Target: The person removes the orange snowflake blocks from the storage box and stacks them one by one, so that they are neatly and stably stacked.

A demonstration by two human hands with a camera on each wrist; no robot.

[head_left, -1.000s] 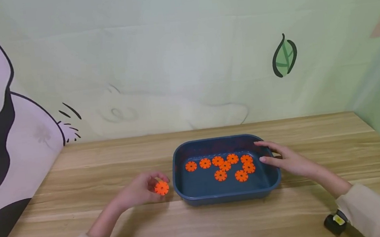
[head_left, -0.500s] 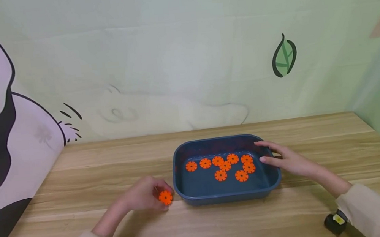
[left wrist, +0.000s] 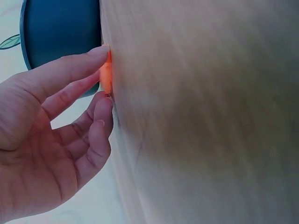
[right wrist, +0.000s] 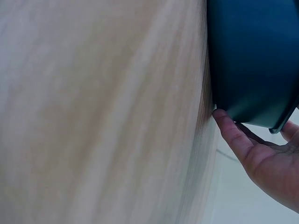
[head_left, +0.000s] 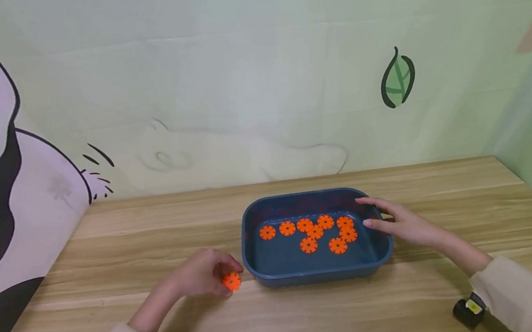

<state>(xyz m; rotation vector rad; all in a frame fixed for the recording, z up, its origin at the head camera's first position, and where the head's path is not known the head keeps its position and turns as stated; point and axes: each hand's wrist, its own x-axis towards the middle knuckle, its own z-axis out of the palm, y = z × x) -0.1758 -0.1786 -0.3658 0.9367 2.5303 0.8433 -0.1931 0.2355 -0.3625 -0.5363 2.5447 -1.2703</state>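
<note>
Just left of the blue tray (head_left: 322, 276), my left hand (head_left: 203, 272) pinches an orange notched disc (head_left: 232, 282) between thumb and fingers. In the left wrist view that orange disc (left wrist: 106, 74) lies down at the tabletop, beside the tray's wall (left wrist: 60, 32). Several more orange discs (head_left: 309, 245) lie on the tray's floor, some overlapping. My right hand (head_left: 406, 224) grips the tray's right end, thumb and a finger over the rim. From the right wrist, another finger (right wrist: 233, 135) reaches low on the tray's outer side (right wrist: 254, 60).
A wood-grain table (head_left: 281, 319) carries the tray near its middle. A pale green printed cloth (head_left: 239, 83) stands behind the table's back edge. Black wrist cameras (head_left: 470, 312) are strapped under both sleeves.
My left hand has come down and slightly right with the orange disc, which now lies flatter and lower at the tabletop. The right hand and tray have stayed still.
</note>
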